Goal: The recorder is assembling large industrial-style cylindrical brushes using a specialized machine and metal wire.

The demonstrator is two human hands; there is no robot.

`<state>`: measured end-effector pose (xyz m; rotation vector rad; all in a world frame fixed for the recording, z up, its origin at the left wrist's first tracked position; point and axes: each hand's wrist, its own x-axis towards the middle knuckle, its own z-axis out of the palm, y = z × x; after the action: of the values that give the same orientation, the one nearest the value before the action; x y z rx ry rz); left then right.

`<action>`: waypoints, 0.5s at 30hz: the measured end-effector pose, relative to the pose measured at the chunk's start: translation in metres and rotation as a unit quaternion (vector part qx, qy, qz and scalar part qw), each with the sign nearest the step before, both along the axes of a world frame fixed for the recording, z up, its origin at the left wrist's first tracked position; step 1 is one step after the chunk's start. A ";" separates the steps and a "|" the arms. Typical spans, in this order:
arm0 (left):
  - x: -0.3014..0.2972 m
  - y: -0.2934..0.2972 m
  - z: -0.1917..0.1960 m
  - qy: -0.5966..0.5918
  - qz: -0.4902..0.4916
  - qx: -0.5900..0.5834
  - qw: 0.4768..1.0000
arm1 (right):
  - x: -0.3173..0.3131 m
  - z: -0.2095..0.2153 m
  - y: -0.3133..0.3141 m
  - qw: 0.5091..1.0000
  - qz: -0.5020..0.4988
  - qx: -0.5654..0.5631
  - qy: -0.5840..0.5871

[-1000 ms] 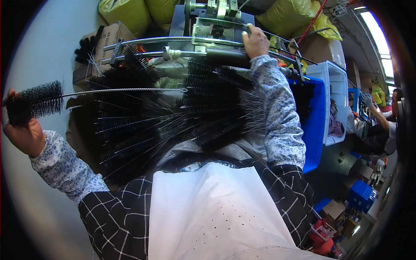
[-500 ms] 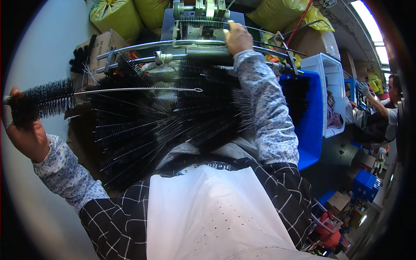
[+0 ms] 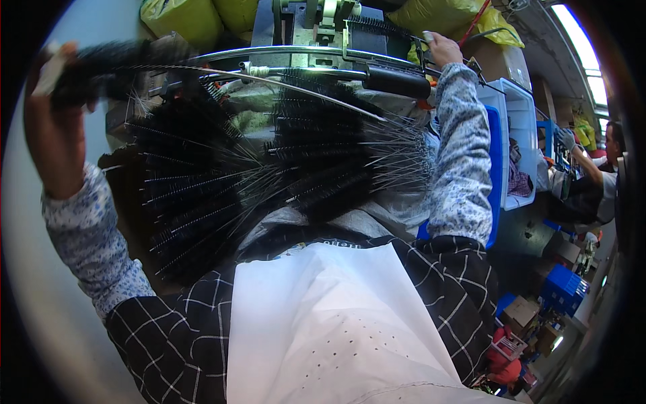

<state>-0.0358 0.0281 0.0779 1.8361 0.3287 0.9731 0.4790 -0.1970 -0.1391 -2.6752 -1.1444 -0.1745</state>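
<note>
My left hand (image 3: 57, 135), raised at the far left, is closed round a black-bristled wire brush (image 3: 111, 64), blurred by motion. The brush's bare twisted-wire stem (image 3: 303, 91) slants right over the brushes below. My right hand (image 3: 443, 50) is closed at the right end of a machine's sliding carriage (image 3: 380, 28), which carries a black roller (image 3: 398, 81); its fingertips are partly hidden. A spiral of dark bristle lies along the carriage. In front of me, a pile of black wire brushes (image 3: 195, 168) lies fanned out, with bare stems crossing.
Metal rails (image 3: 282, 51) span the machine. Yellow sacks (image 3: 182, 23) stand behind it, with a cardboard box (image 3: 118, 111) at left. To the right are a blue bin (image 3: 496, 148) and a white crate (image 3: 518, 121). Another person (image 3: 602, 168) works at far right.
My right hand and the carriage with its roller have moved right. My left hand has risen with the brush, and its stem now tilts down to the right.
</note>
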 end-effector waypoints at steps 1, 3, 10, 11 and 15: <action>0.008 -0.002 0.000 0.113 0.060 0.090 0.988 | 0.006 -0.005 0.000 0.997 0.064 -0.027 0.029; 0.024 -0.010 -0.007 0.103 -0.045 0.051 0.992 | -0.001 0.011 -0.004 0.979 0.151 -0.022 0.134; 0.114 -0.061 -0.035 0.098 -0.118 -0.041 0.987 | -0.092 0.115 -0.080 0.866 0.280 0.005 0.414; 0.135 -0.075 -0.043 0.055 -0.164 -0.055 0.983 | -0.114 0.124 -0.070 0.833 0.326 0.032 0.446; 0.173 -0.111 -0.072 0.016 -0.226 -0.078 0.971 | -0.202 0.143 -0.040 0.744 0.312 0.197 0.557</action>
<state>0.1371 -0.0825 0.0059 1.6815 -0.0012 0.5843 0.2774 -0.2368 0.0036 -1.3722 -1.2092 1.0213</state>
